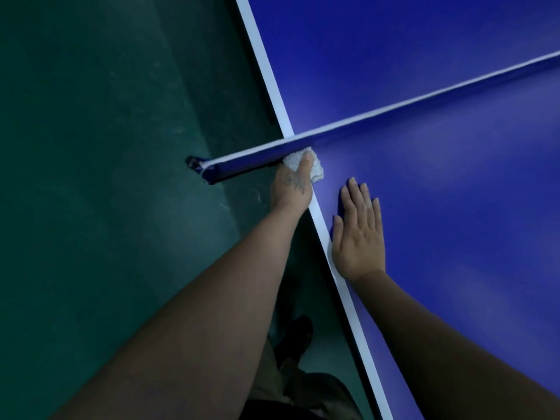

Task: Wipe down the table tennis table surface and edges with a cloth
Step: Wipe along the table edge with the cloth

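The blue table tennis table (439,192) fills the right half of the view, with a white stripe along its side edge (354,322). My left hand (292,186) grips a white cloth (315,169) and holds it against the table's side edge, right under the net (394,113). The thumb lies over the cloth; the other fingers are hidden below the edge. My right hand (359,234) rests flat on the blue surface beside the white stripe, fingers straight and together.
The net's blue post and clamp (203,169) jut out past the table's edge over the dark green floor (106,177). My legs and a dark shoe (298,338) stand close to the table's side, below the arms.
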{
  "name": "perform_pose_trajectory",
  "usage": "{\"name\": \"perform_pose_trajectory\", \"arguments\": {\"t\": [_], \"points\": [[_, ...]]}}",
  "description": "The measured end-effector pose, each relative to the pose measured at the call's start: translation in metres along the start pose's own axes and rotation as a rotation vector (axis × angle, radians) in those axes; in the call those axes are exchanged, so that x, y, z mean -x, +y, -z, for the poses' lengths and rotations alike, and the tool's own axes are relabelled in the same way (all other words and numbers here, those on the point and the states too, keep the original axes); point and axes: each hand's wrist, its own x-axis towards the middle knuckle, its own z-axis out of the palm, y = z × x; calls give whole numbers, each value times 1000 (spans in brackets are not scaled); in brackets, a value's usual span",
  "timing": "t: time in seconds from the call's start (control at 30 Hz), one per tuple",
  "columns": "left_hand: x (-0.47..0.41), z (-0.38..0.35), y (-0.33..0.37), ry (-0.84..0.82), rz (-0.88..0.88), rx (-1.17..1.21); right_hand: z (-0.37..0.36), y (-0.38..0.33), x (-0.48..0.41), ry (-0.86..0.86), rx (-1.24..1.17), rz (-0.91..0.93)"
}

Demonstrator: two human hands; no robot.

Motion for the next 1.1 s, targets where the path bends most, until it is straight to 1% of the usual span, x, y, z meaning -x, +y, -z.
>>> {"name": "perform_pose_trajectory", "arguments": {"t": [0.1,0.17,0.33,0.43,0.5,0.53,0.63,0.7,0.77,0.83,0.9,0.97,1.03,1.1], "points": [[6,21,3,-66,17,-8,11,-11,0,-42,-23,-45],[12,37,0,-107,26,-16,19,-14,2,-40,-63,-42],[32,91,-24,-96,-22,-109,44,-33,4,-4,-154,5],[42,128,-44,-61,87,-119,62,-45,-4,37,-183,29],[44,150,-56,-100,59,-75,73,-50,-11,86,-207,69],[43,162,-58,-78,56,-73,80,-51,-16,113,-220,96],[39,197,-57,106,196,-122,96,-54,-38,194,-262,169],[28,215,-51,163,289,-104,109,-58,-60,261,-299,211],[17,225,-31,186,289,-93,123,-64,-90,326,-330,245],[2,228,-9,168,241,-94,136,-71,-127,356,-333,279],[-16,225,19,132,193,-87,144,-76,-173,299,-309,300],[-37,215,46,103,136,-84,145,-79,-219,179,-267,276],[-54,200,67,78,70,-74,136,-77,-256,74,-235,233],[-69,181,85,0,47,-75,118,-72,-284,-3,-198,208]]}}
